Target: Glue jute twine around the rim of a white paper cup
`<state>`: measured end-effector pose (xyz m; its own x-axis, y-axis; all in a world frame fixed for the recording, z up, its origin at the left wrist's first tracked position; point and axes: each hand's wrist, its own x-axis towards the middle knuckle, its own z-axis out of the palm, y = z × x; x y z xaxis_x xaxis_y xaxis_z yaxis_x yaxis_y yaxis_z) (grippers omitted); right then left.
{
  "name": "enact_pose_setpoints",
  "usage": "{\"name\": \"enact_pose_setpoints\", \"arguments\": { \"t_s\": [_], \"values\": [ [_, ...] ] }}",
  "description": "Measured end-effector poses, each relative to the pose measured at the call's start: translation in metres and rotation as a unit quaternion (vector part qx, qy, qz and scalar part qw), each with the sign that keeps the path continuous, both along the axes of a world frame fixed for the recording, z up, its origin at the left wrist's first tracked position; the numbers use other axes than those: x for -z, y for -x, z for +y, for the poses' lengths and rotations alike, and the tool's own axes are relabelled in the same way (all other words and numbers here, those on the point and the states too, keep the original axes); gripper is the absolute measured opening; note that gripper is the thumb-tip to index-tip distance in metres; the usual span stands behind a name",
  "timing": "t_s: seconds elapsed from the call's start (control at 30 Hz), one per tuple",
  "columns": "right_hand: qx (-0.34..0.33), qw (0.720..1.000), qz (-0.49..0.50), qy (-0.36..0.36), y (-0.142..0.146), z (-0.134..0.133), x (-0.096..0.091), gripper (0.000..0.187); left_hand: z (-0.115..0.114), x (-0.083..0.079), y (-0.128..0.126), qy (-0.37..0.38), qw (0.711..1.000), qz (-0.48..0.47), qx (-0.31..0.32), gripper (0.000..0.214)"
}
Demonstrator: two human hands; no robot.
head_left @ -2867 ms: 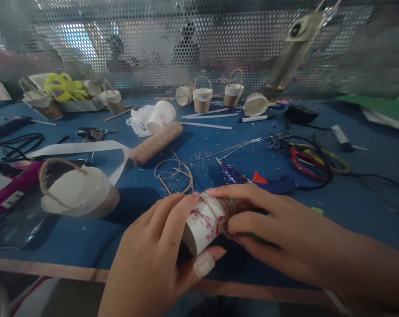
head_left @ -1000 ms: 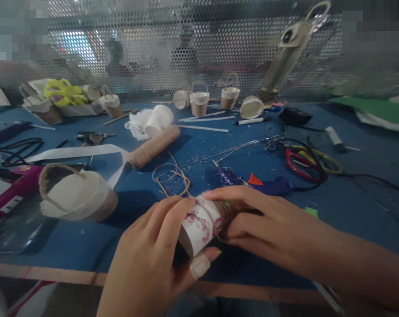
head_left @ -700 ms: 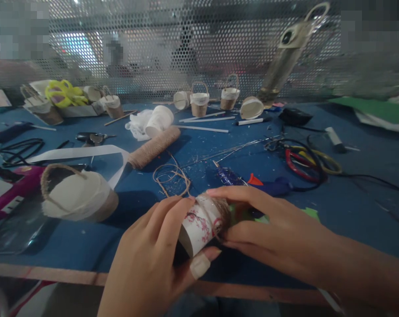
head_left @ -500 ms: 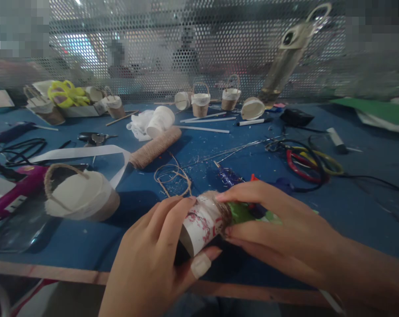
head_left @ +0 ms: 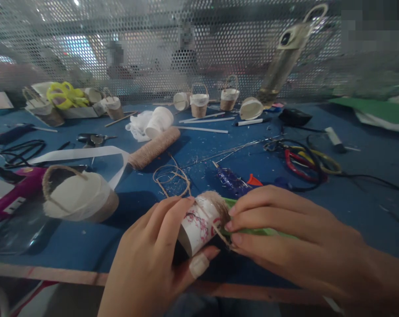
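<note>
My left hand [head_left: 156, 246] is wrapped round a white paper cup [head_left: 199, 226] printed with pink blossoms, which lies tilted on its side. Brown twine [head_left: 221, 207] is wound about the cup's right end. My right hand [head_left: 285, 233] is closed at that end, its fingers pinched on a loose piece of the twine that crosses the cup's side. Just behind the cup, loops of slack twine [head_left: 173, 180] lie on the table and lead up to it. Something green [head_left: 265, 231] shows partly beneath my right hand.
A small twine-covered basket [head_left: 83, 198] stands left, near a magenta glue gun [head_left: 24, 189]. Behind are a twine roll [head_left: 155, 147], a white cup [head_left: 160, 122] and several little baskets. Pliers [head_left: 305, 160] with red and yellow handles lie right; a tall bottle [head_left: 282, 61] leans against the mesh panel.
My right hand has shifted slightly right, off the cup's wound end, and a strand of twine now stretches from the cup to its fingers. My left hand keeps its hold.
</note>
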<state>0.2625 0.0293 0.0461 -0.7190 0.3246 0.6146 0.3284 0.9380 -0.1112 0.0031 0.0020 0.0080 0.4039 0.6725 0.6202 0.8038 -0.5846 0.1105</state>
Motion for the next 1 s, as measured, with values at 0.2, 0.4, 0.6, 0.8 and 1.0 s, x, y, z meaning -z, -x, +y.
{"name": "enact_pose_setpoints", "arguments": {
  "t_s": [0.2,0.4,0.6,0.8,1.0],
  "values": [
    [-0.016,0.999,0.026,-0.015,0.0048,0.0001,-0.001,0.015,-0.0008,0.0001,0.0003,0.0,1.0,0.003,0.003,0.05],
    [-0.013,1.0,0.024,-0.015,0.0027,-0.0003,0.001,0.013,-0.0008,0.0004,0.0001,0.005,1.0,0.004,0.001,0.05],
    [-0.005,1.0,0.02,-0.024,0.0024,-0.0036,0.0027,0.015,-0.0016,0.001,0.0003,0.012,1.0,0.003,0.002,0.05],
    [-0.01,0.999,0.016,-0.031,0.0067,-0.0005,-0.0031,0.016,-0.0008,0.0011,0.0005,0.007,1.0,0.003,0.004,0.05],
    [-0.027,0.999,0.013,-0.036,0.0023,0.0006,-0.0034,0.02,-0.0016,0.0003,0.0011,0.01,1.0,0.005,0.003,0.05]
  ]
}}
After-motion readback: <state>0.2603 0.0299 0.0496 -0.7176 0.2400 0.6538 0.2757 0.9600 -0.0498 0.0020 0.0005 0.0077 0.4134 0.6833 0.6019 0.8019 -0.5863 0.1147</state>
